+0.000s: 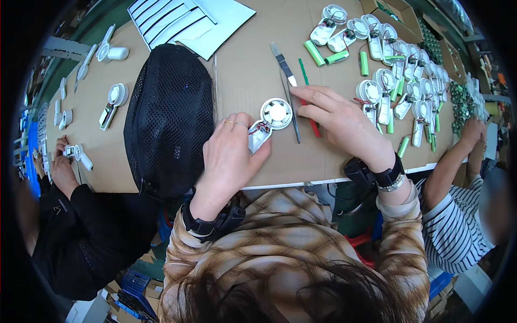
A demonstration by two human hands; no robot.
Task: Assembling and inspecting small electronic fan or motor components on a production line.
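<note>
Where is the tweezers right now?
In the head view, the tweezers lie on the cardboard-covered table at centre, between the white fan housing under the left hand and the right hand, beside a red stick.

Fan shell's lower end (under left hand) hidden.

black mesh bag blocks the left.

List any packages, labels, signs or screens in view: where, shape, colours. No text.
Cardboard box: top right at the table's far edge, open, brown flaps.
White die-cut sheets: top centre on the table, flat, angular, with long slots.
Blue crates: on the floor, lower left, mostly hidden.
No readable labels, signs or screens.
</note>
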